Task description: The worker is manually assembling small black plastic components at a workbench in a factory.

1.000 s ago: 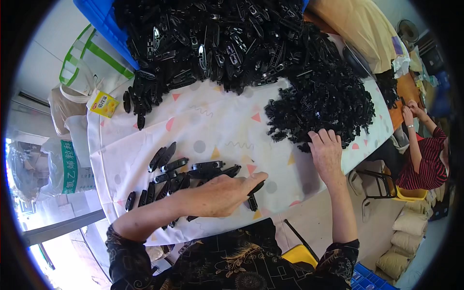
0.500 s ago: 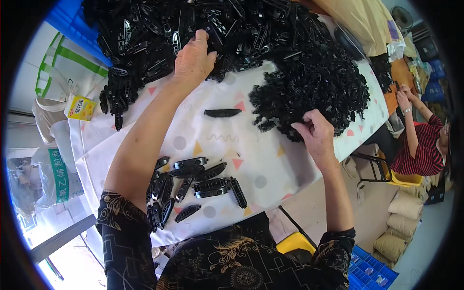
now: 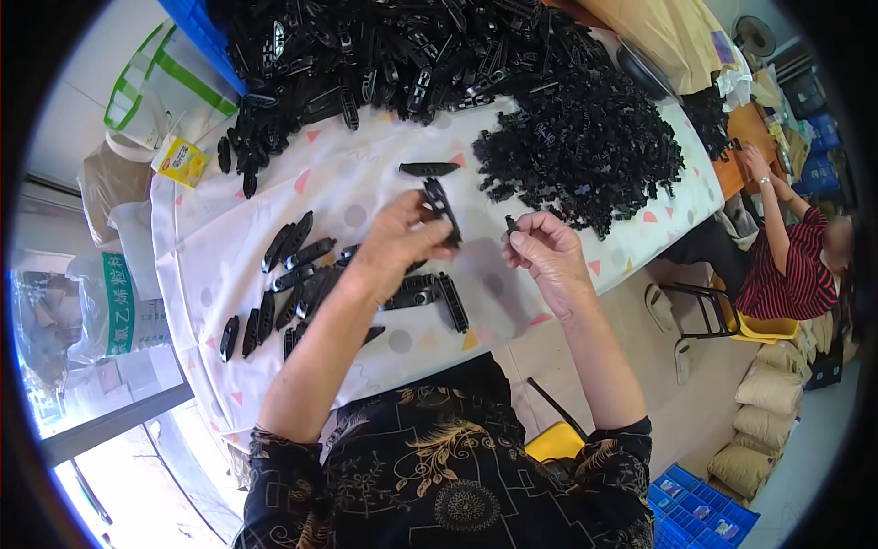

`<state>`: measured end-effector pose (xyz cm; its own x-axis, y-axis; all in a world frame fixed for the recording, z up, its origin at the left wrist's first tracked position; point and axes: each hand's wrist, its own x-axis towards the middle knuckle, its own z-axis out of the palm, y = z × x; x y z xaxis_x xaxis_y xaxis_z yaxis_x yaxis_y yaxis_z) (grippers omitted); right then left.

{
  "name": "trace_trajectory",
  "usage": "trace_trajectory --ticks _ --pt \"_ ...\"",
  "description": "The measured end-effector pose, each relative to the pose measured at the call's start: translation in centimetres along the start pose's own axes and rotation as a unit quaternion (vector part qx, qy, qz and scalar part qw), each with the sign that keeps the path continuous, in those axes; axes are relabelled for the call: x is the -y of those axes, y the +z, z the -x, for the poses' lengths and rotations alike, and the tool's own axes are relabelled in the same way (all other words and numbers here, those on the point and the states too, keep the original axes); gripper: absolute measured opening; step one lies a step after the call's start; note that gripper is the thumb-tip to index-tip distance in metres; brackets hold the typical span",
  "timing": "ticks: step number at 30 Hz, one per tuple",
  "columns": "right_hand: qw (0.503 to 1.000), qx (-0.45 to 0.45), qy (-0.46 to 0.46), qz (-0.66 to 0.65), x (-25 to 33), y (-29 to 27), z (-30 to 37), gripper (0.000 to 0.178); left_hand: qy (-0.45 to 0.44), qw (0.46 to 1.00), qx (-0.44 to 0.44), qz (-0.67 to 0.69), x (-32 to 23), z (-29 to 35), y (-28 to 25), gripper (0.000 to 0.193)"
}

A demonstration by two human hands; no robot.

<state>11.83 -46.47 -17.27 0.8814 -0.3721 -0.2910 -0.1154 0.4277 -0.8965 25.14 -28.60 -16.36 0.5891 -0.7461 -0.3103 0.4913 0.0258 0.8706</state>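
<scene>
My left hand [image 3: 407, 240] is closed on a long black plastic part [image 3: 441, 209], held tilted above the table. To its right, my right hand [image 3: 546, 254] pinches a small black plastic piece [image 3: 510, 224] between thumb and fingertips; the two parts are apart. Just beyond lies a single long black part [image 3: 429, 169], flat on the patterned tablecloth [image 3: 357, 183]. A heap of long black parts [image 3: 366, 64] covers the far side, and a pile of small black pieces [image 3: 585, 146] adjoins it on the right. Several long parts [image 3: 293, 274] lie loosely grouped at the near left, partly hidden by my left forearm.
A yellow packet [image 3: 182, 164] and a white-green bag [image 3: 174, 82] are at the left edge. On the right, a person in a striped top [image 3: 786, 274] works at another table. Blue crates [image 3: 700, 508] and stacked sacks [image 3: 764, 412] stand on the floor there.
My left hand has come back from the far heap with a long black part. My right hand has drawn away from the small-piece pile with one piece, toward my left.
</scene>
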Motion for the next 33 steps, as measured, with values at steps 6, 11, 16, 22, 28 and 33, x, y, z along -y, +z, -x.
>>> trace_trajectory --ticks 6,11,16,22,28,33 --pt "0.998 0.024 -0.035 0.043 -0.2 2.1 2.9 0.01 0.034 0.999 0.005 -0.021 2.8 3.1 2.7 0.046" --pt "0.997 0.012 -0.066 0.048 -0.5 3.0 4.8 0.011 0.091 0.994 0.002 -0.053 3.9 3.8 3.9 0.047" --pt "0.996 0.017 -0.089 0.026 -0.9 3.4 5.7 0.008 0.101 0.975 -0.048 -0.195 3.9 4.5 5.0 0.042" --pt "0.993 -0.011 -0.117 0.014 -1.4 4.1 6.1 0.006 0.149 0.953 -0.074 -0.255 4.0 5.1 5.7 0.044" --pt "0.995 -0.025 -0.097 0.005 -2.2 4.0 6.0 0.007 0.145 0.959 -0.047 -0.239 4.4 4.9 5.3 0.044" --pt "0.996 -0.012 -0.087 0.019 -2.9 3.3 5.6 0.015 0.121 0.96 -0.017 -0.252 4.5 4.9 4.8 0.047"
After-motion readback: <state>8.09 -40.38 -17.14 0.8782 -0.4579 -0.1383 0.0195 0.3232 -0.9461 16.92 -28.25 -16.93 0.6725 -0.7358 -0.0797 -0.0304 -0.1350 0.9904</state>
